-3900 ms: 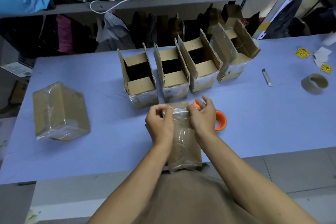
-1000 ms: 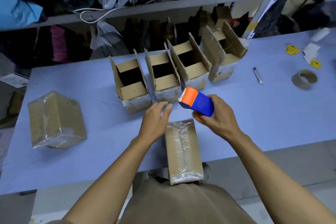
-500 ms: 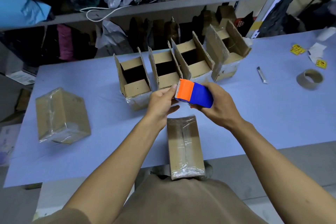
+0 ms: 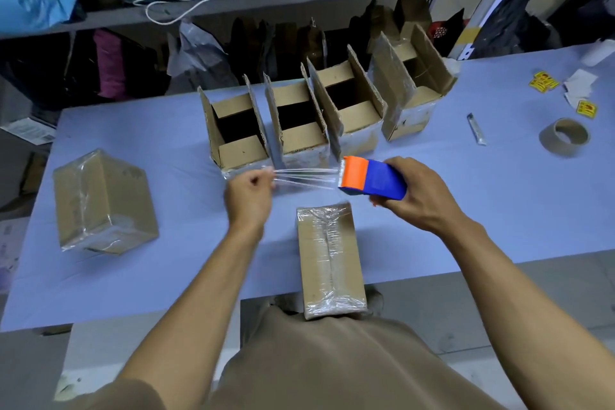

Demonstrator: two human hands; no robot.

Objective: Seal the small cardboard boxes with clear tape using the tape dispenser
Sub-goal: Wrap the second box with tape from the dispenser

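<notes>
A taped-up box point(image 4: 103, 203) sits far left on the blue table point(image 4: 499, 210). The left hand point(image 4: 248, 198) pinches the clear tape point(image 4: 306, 178) pulled from the tape dispenser point(image 4: 372, 178), which the right hand point(image 4: 416, 196) grips. A closed box point(image 4: 329, 260) lies just below them.

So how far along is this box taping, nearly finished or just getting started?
Partway, I'd say. Done: the taped cardboard box at the left looks sealed. In hand: the left hand pulls a strip of clear tape from the blue and orange tape dispenser held by the right hand, above the partly taped box at the table edge. Left: four cardboard boxes with open flaps.
</notes>
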